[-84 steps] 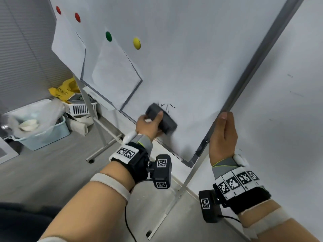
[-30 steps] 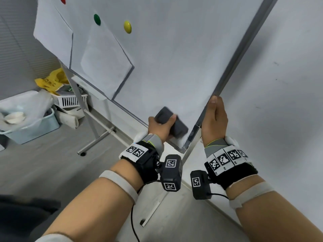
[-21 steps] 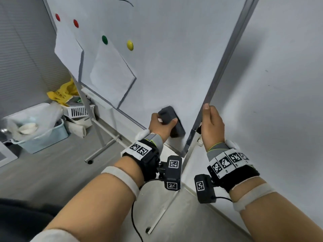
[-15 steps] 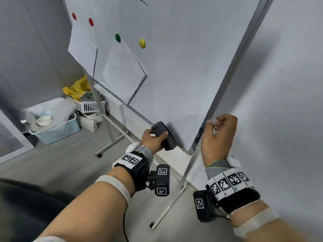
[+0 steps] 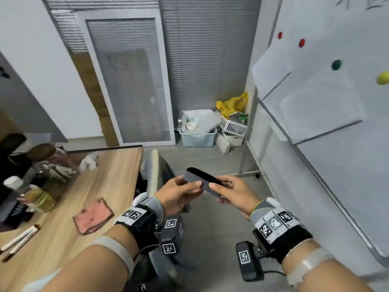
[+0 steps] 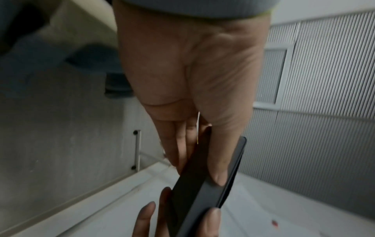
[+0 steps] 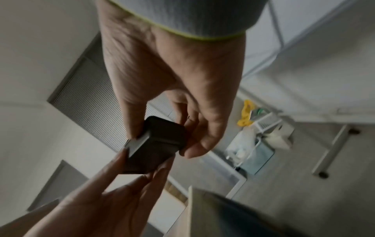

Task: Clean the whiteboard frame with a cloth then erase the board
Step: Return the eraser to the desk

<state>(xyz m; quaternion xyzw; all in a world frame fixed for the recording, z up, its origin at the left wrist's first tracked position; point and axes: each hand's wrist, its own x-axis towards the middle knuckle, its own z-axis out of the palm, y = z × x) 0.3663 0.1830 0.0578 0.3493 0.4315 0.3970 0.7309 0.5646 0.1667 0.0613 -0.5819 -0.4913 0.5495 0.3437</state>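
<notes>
both hands have come off the whiteboard (image 5: 336,144) and turned toward the wooden desk (image 5: 113,178). the left hand (image 5: 179,193) and right hand (image 5: 233,193) each pinch one end of the dark eraser (image 5: 203,183), held in the air between them. wiping looks done, though faint marks stay at the board's top. the pink cloth (image 5: 92,216) lies on the desk.

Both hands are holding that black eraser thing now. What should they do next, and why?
Probably let the right hand take the eraser and the left hand release its grip. Both hands pinch it in mid-air, away from the whiteboard, which looks like a hand-over. The table with the pink cloth lies on the left.
</notes>
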